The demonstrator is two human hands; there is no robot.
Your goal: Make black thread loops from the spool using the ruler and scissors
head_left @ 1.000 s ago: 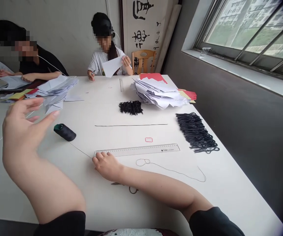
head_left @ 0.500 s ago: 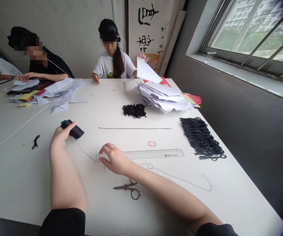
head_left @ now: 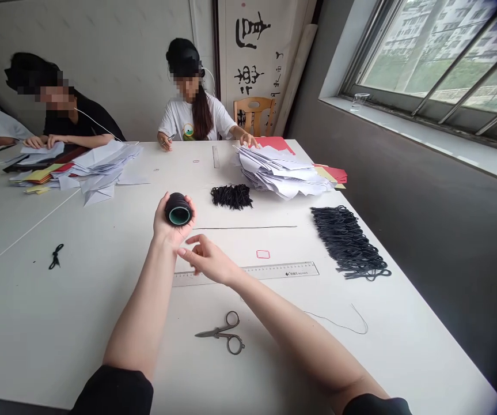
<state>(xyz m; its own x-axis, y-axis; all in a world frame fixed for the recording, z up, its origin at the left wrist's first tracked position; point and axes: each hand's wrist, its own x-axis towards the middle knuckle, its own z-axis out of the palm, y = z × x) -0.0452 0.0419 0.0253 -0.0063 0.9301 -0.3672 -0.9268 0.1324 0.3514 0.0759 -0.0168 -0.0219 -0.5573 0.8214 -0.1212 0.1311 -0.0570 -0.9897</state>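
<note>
In my left hand is a spool of black thread, with its green-lined hollow core facing me. Just to the right hovers my right hand, thumb and forefinger apart and the other fingers bent. I cannot make out any thread between them. Beneath the right hand lies a clear ruler, its left part partly covered. A straight black cord stretches across the table beyond it. Nearer me rest scissors with spread handles. A loose thin thread curls to the right, partly hidden by my right forearm.
Rows of black cord loops lie at the right edge, with a smaller bundle farther back. A small black knotted cord is at left. Paper piles stand before co-workers across the white table.
My left hand has moved right with the spool and turned it core-up. My right hand has shifted slightly right and up. Across the table, a co-worker's hand has lowered a paper onto the pile.
</note>
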